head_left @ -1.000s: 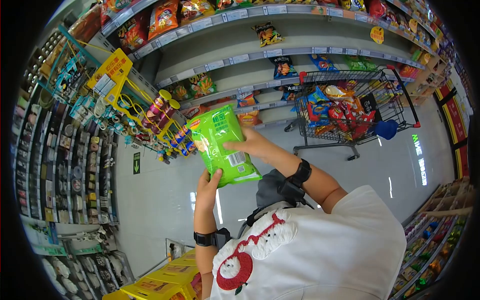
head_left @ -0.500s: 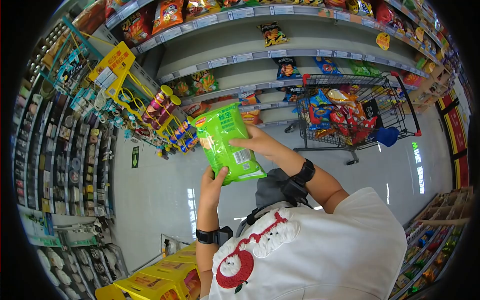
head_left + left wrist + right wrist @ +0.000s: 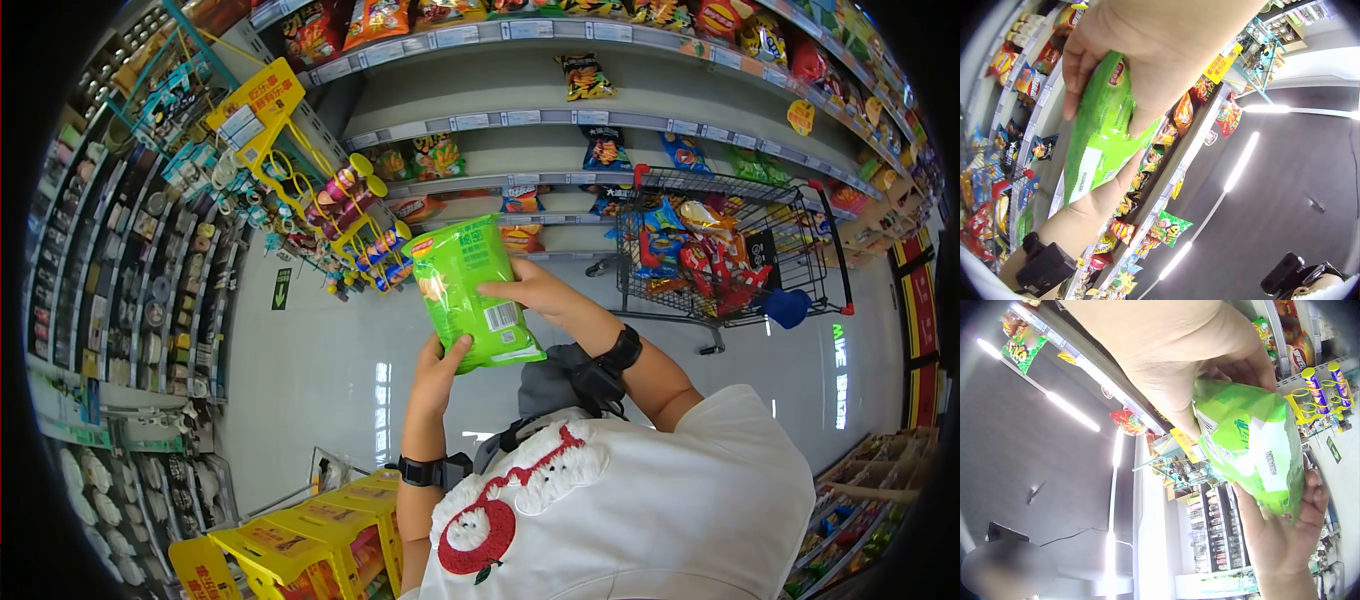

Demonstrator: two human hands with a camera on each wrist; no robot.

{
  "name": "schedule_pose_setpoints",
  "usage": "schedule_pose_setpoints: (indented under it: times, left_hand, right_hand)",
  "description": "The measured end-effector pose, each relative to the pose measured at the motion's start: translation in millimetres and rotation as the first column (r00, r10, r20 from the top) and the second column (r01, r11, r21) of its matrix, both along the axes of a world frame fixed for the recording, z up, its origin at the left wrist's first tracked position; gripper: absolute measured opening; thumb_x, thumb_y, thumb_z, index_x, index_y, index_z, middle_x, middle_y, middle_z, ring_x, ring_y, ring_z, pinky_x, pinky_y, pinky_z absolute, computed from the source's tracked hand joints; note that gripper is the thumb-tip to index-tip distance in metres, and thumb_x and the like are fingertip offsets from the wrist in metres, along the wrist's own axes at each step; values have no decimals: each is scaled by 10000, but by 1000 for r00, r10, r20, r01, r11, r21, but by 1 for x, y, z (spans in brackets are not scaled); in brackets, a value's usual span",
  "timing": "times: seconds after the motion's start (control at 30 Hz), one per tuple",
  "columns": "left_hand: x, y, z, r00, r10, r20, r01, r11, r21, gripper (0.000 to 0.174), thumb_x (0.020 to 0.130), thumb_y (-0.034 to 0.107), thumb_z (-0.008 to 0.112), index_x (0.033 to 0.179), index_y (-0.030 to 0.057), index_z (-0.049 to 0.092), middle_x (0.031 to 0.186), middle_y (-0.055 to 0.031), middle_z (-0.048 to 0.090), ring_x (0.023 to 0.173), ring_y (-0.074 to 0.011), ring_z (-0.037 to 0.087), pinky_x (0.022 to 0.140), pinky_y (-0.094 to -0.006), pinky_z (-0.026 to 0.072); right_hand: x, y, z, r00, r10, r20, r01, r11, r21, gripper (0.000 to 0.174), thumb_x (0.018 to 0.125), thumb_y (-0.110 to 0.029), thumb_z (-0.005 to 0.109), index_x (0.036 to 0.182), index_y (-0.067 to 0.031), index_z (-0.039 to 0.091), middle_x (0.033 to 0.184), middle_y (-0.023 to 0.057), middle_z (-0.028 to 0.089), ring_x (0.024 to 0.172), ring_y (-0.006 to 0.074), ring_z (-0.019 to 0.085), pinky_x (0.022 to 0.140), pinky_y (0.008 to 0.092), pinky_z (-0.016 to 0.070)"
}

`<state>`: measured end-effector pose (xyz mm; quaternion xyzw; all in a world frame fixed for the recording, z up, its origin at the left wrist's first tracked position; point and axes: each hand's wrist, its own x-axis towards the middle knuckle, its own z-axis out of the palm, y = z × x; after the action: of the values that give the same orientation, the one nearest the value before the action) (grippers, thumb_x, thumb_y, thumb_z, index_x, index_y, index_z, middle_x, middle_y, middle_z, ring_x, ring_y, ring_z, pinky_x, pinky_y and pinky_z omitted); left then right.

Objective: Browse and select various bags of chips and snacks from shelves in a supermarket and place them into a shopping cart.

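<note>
A bright green bag of chips (image 3: 468,290), its barcode side turned toward my head, is held between both hands in front of my body. My left hand (image 3: 437,378) grips its lower left edge, thumb on the printed face and fingers behind. On the right edge my right hand (image 3: 541,292) holds the bag the same way, thumb pressed near the barcode. The left wrist view shows the bag (image 3: 1100,134) edge-on between the two hands. In the right wrist view the bag (image 3: 1254,437) looks puffed and still sealed along the visible seam.
A shopping cart (image 3: 740,240) with several snack bags stands at the right, by the snack shelves (image 3: 480,90). A yellow rack (image 3: 340,215) of chip cans hangs at the left. Yellow display boxes (image 3: 300,530) stand low left. Grey tiled floor (image 3: 310,370) lies below.
The head view has swung a little, so shelves and cart sit lower and further right in the picture. Both hands keep hold of the green bag in nearly the same pose.
</note>
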<state>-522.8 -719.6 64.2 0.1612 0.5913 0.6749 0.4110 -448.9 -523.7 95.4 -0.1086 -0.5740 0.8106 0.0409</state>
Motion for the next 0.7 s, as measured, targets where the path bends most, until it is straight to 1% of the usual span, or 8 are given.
schedule_pose_setpoints:
  times: [0.13,0.23,0.33,0.43,0.57,0.67,0.7]
  left_hand:
    - [1,-2,2,1000,11,-9,-11,1000,23,380,869,183,588,1154,-51,494,1053,-95,583,936,-146,553,821,-274,436]
    - [3,-3,4,1000,27,-7,-27,999,31,380,871,182,586,1156,-52,492,1054,-94,582,937,-148,552,821,-274,436]
    - [5,-4,3,999,44,-6,-44,999,29,383,872,182,584,1160,-51,489,1056,-93,582,938,-148,552,823,-274,435]
    - [5,-7,0,999,46,20,-46,999,23,384,877,188,576,1169,-44,485,1062,-90,581,937,-145,552,824,-274,435]
    - [2,-10,-14,999,29,25,-28,999,-16,379,887,200,558,1181,-27,481,1077,-81,578,938,-144,553,820,-275,437]
    - [7,-5,-7,998,5,68,-6,1000,17,372,894,206,544,1187,-14,480,1082,-77,576,936,-147,556,803,-279,444]
    - [9,-3,-4,997,3,72,-3,1000,-6,379,896,211,538,1197,-10,470,1073,-77,577,921,-152,562,773,-280,451]
  right_hand:
    - [-4,-1,-2,1000,18,-20,-18,1000,-18,465,811,-226,662,1196,-32,486,1087,61,583,946,127,569,757,257,467]
    - [-5,0,1,999,44,24,-44,999,0,471,813,-233,660,1200,-33,482,1087,61,581,937,124,571,735,253,472]
    - [-6,-2,1,999,47,13,-47,999,4,469,814,-236,658,1199,-34,481,1084,60,582,929,119,573,719,249,476]
    - [-4,-2,2,998,47,50,-46,998,-31,490,798,-247,680,1190,-24,489,1080,73,591,937,137,579,773,271,472]
    - [-6,1,-9,994,91,57,-88,994,-62,500,798,-259,680,1199,-36,482,1078,72,589,928,134,583,751,266,477]
    - [3,4,-8,997,40,68,-38,999,-22,505,797,-270,680,1201,-42,481,1072,70,589,921,133,583,741,266,478]
    - [5,4,-7,996,18,84,-17,1000,-13,507,796,-274,680,1201,-42,482,1070,69,589,918,133,583,736,267,478]
